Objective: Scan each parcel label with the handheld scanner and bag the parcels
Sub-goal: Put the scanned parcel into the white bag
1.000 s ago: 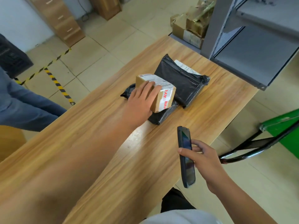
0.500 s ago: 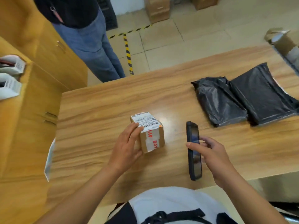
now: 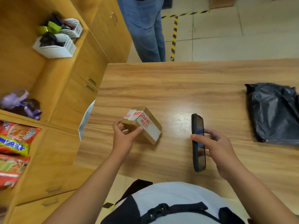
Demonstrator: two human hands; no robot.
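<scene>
A small cardboard parcel (image 3: 145, 125) with white tape and red print rests tilted on the wooden table (image 3: 186, 88), near its left front corner. My left hand (image 3: 124, 136) grips the parcel's near end with thumb and fingers; its label is not visible. My right hand (image 3: 215, 146) holds the dark handheld scanner (image 3: 198, 143) upright on its edge, to the right of the parcel and apart from it. A black plastic mailer bag (image 3: 273, 113) lies at the table's right side.
A wooden cabinet (image 3: 68, 110) stands against the table's left edge, with white baskets (image 3: 55, 46) and snack packets (image 3: 14, 143) on its shelves. A person in jeans (image 3: 144, 29) stands beyond the table's far left corner. Yellow-black tape (image 3: 174, 38) marks the floor.
My left hand drew the parcel from the black bags toward me, then turned it over, so the barcode label no longer shows. The scanner stays in my right hand. The view swung left.
</scene>
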